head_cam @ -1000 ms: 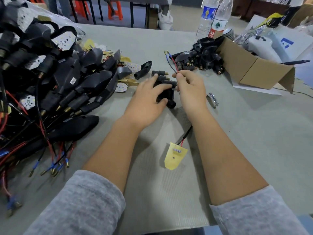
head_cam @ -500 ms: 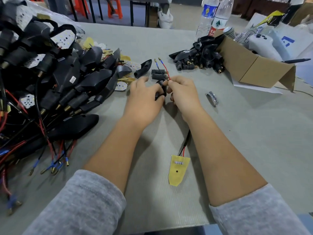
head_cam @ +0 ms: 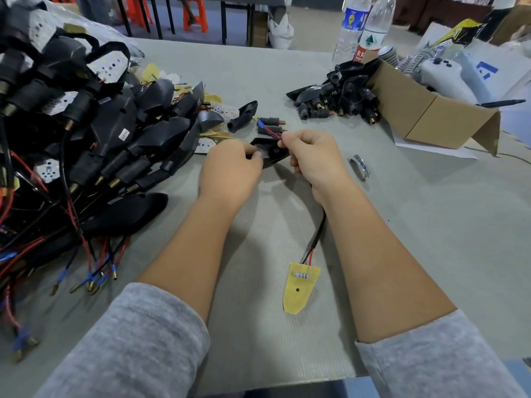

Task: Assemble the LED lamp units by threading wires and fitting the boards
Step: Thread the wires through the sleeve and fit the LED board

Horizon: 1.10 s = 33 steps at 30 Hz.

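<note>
While the black lamp housing sits at the table's centre, the left hand grips its near edge with curled fingers, and the right hand at three o'clock pinches the red and blue wires above it. From under the right wrist a black cable runs toward six o'clock to the yellow LED board lying flat. A heap of assembled units fills nine o'clock; a cardboard box stands at two o'clock.
</note>
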Motion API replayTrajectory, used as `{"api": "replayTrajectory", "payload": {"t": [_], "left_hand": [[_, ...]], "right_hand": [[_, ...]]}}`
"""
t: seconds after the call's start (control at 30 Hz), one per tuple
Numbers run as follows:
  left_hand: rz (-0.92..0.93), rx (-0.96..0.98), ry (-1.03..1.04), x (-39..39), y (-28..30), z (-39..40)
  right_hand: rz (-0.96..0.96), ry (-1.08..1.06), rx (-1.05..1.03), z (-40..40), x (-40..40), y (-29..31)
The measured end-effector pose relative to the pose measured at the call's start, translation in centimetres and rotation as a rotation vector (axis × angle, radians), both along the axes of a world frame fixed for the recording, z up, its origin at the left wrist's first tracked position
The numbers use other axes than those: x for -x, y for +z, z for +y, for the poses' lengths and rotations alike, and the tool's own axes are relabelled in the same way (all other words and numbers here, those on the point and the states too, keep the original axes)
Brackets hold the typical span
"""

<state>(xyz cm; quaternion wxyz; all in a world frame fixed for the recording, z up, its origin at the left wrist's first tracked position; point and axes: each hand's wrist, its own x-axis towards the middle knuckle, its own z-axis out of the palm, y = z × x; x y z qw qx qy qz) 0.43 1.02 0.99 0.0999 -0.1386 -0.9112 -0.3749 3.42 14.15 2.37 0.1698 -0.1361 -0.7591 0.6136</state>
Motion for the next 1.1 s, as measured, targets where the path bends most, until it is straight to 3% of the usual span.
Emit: {"api": "replayTrajectory", "payload": {"t": [0.17,0.47,0.7,0.93,1.1], "left_hand": [[0.059,-0.226,0.097,0.0,0.6,-0.4],[-0.095,-0.631,0.027,0.7,0.4,-0.1],[-0.128,-0.748,0.049,1.2,0.0,0.0],[-0.179,-0.800,0.054,1.5,0.0,-0.2],[-0.091,-0.748,0.072,1.2,0.2,-0.3]], "right_hand": [[0.062,0.033,-0.127,-0.4,0.2,-0.4],[0.109,0.024,-0.251,-0.6,0.4,-0.8],[0.174,0.044,-0.310,-0.8,0.2,-0.7],[0.309,0.037,-0.240,-0.9,0.2,-0.5],[0.197,-0.036,-0.397,-0.7,0.5,-1.2]]}}
